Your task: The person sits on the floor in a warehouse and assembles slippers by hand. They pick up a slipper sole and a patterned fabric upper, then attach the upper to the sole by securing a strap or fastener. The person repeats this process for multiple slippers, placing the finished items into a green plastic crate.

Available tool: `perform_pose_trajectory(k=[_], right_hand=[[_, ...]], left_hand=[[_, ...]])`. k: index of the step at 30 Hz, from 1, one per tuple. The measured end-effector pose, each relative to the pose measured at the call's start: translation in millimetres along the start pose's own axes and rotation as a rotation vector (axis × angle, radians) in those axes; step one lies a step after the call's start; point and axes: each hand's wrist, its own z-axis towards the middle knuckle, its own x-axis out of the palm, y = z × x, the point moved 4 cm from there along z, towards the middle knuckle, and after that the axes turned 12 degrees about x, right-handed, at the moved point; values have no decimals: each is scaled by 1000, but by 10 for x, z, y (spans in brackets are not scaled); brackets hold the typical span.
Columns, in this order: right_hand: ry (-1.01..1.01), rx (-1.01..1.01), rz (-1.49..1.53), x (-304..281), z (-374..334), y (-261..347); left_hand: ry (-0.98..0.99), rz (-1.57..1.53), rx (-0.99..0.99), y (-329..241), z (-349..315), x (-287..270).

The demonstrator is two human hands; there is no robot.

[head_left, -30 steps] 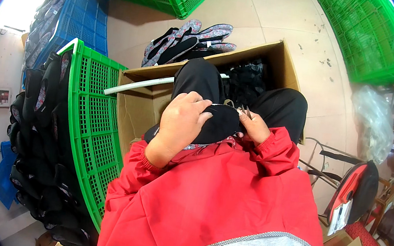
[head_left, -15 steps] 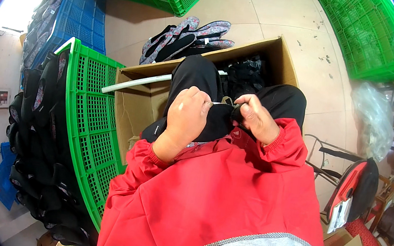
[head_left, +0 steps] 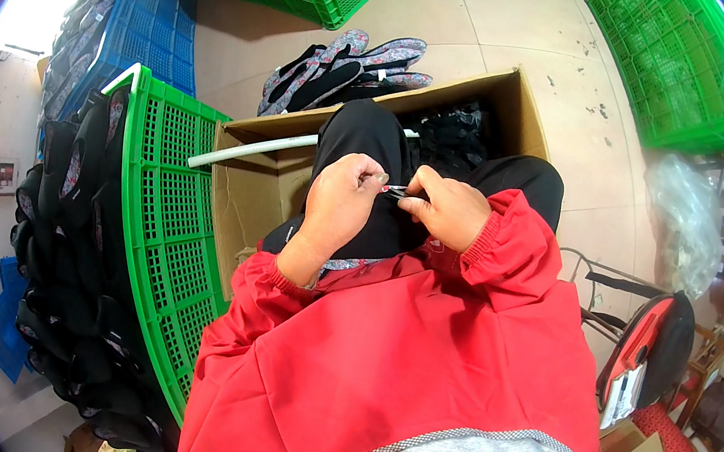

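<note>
Above my lap both hands meet, their fingertips nearly touching. My right hand (head_left: pixel 453 209) is closed on a small silvery pointed tool (head_left: pixel 396 191), perhaps thread snips, whose tip reaches toward the other hand. My left hand (head_left: pixel 339 203) is closed in a pinch; whatever is between thumb and finger is too small to make out. Under the hands a black padded fabric piece (head_left: pixel 386 234) lies across my thighs. A strip of its floral grey lining (head_left: pixel 348 263) shows beside my left wrist, partly covered by the red garment.
A cardboard box (head_left: pixel 242 201) stands open around my knees, with black items inside and a pale tube (head_left: pixel 253 150) across it. Floral-and-black padded pieces (head_left: pixel 336 72) lie beyond it. A green crate (head_left: pixel 169 201) holds black slipper-like pieces at left; another green crate (head_left: pixel 692 77) stands far right.
My right hand has moved left and turned toward my left hand, and the silvery tool now shows at its fingertips. The black fabric it was gripping is released onto my lap.
</note>
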Motion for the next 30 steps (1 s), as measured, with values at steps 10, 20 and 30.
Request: perform_pose_trajectory(k=[10,20,30], right_hand=[[-68,-17,-92,63,96,34],[-42,-11,-97,68,129,67],[-52,-63,303,9,41,-127]], left_hand=[[15,-19,-48,42,9,21],[14,-1,-49,56,11,30],[-135,-73,49,-77,81,40]])
